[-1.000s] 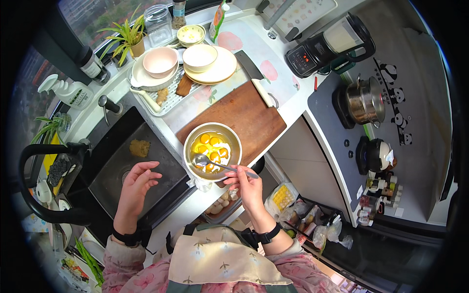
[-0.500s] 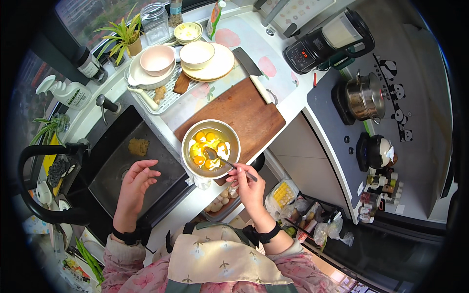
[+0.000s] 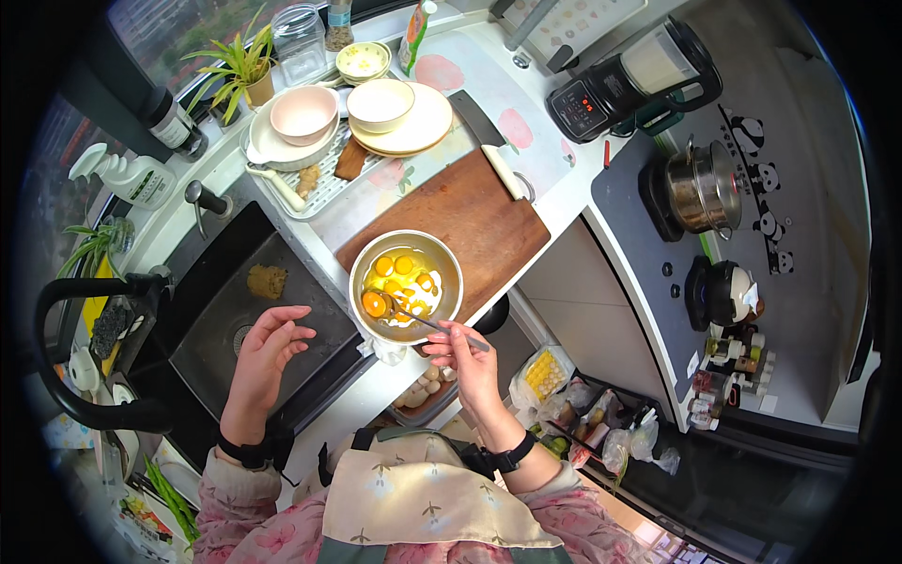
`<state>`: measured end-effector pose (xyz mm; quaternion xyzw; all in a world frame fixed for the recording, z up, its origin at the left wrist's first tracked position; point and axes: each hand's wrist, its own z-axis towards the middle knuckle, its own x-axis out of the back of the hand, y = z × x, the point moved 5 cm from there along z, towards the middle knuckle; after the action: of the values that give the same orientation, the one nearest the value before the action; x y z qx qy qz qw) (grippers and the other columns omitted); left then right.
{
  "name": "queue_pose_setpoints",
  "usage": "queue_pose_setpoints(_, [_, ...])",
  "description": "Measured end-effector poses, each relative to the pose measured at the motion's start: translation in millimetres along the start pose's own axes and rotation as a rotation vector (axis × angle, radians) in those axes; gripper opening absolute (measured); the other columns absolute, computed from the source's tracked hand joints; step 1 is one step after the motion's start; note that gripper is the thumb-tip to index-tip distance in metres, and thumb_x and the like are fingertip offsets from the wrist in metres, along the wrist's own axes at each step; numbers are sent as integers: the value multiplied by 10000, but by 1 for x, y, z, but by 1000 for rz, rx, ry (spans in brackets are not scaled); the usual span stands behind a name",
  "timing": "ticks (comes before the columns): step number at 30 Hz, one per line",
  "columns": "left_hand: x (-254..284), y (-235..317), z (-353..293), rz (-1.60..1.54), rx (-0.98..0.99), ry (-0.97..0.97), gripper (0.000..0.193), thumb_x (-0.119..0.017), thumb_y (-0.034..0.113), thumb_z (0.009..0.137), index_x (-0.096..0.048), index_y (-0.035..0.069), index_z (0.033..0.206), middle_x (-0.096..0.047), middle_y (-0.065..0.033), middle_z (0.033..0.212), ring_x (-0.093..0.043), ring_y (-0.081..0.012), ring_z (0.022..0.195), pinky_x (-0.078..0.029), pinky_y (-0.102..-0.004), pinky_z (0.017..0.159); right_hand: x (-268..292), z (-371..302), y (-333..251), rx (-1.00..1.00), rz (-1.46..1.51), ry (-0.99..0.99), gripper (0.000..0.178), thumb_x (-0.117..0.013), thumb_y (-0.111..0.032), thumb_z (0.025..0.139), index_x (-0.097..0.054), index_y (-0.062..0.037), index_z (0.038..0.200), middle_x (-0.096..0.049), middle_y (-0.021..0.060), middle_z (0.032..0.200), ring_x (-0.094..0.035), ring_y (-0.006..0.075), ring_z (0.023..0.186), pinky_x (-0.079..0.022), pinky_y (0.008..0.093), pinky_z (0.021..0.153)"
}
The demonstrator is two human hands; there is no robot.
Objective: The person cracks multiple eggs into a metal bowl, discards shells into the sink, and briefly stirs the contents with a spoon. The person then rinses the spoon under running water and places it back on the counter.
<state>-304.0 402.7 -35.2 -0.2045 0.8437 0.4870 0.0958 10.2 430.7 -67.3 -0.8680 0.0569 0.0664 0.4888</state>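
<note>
Right hand [image 3: 470, 365] pinches the handle of a metal spoon [image 3: 430, 324], spoon end down in the eggs [image 3: 404, 265], by a yolk at the bowl's left side. Left hand [image 3: 271, 350] holds nothing, fingers loosely bent and apart, over the black sink [image 3: 211, 362]. Steel bowl [image 3: 458, 282] with the yolks sits at the tabletop [image 3: 329, 414] edge, overlapping the wooden board's [image 3: 460, 221] near-left corner in view. Knife [image 3: 503, 171] at board's far right; stacked plates [image 3: 430, 127] beyond.

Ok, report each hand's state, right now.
Left hand: open, holding nothing, above the sink.
Right hand: closed on the spoon, which dips into the metal bowl.
</note>
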Motion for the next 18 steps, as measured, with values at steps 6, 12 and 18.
queue_pose_setpoints(6, [-2,-1,1,7,1,-5,240,-542,120,1045,-617,46,1260,-638,-60,1291,-657,-139,1041,-491,-272,883,-1,-1,5,-39,65,3,374,-497,-290,1100,-631,12,1275,-737,142,1073,-739,196,920,-584,261,735])
queue_pose_setpoints(12, [-7,-1,5,112,-33,-12,241,-565,108,1030,-617,47,1257,-634,-59,1300,-656,-141,1050,-487,-272,887,2,-3,9,-42,76,12,368,-499,-282,1099,-621,21,1268,-735,144,1082,-737,193,928,-586,262,750])
queue_pose_setpoints(18, [-16,-5,15,221,-69,-27,230,-593,81,1008,-625,43,1233,-629,-43,1268,-651,-134,1051,-491,-268,879,5,-8,14,-68,133,28,360,-494,-269,1102,-624,21,1270,-731,139,1074,-739,199,948,-599,276,768])
